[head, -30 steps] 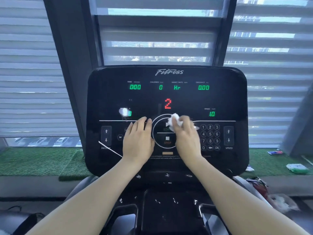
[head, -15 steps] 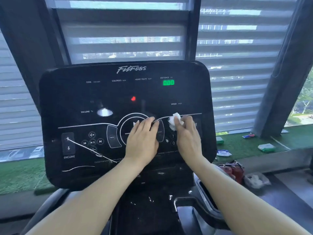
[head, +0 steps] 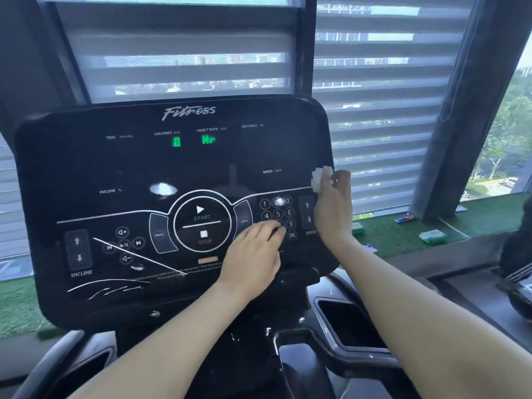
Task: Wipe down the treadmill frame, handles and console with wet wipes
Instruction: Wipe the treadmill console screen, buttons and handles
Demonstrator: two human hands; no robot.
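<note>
Wipe [head: 319,177] bunched upward, at console [head: 144,168] right edge.

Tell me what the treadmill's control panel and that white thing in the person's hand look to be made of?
The console looks like glossy black plastic or a smooth film overlay: it mirrors a bright light glare and shows pale scratch-like streaks at lower left. The wipe, pinched by the right hand at the console's right edge, looks like thin, soft nonwoven cloth or paper: it is white and crumpled. Wetness cannot be seen.

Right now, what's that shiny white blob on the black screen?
Head view: glare on the glossy console, probably window light; another glint hides keypad button 2. The green digits look smeared, and the wide lens bends the window frame.
</note>
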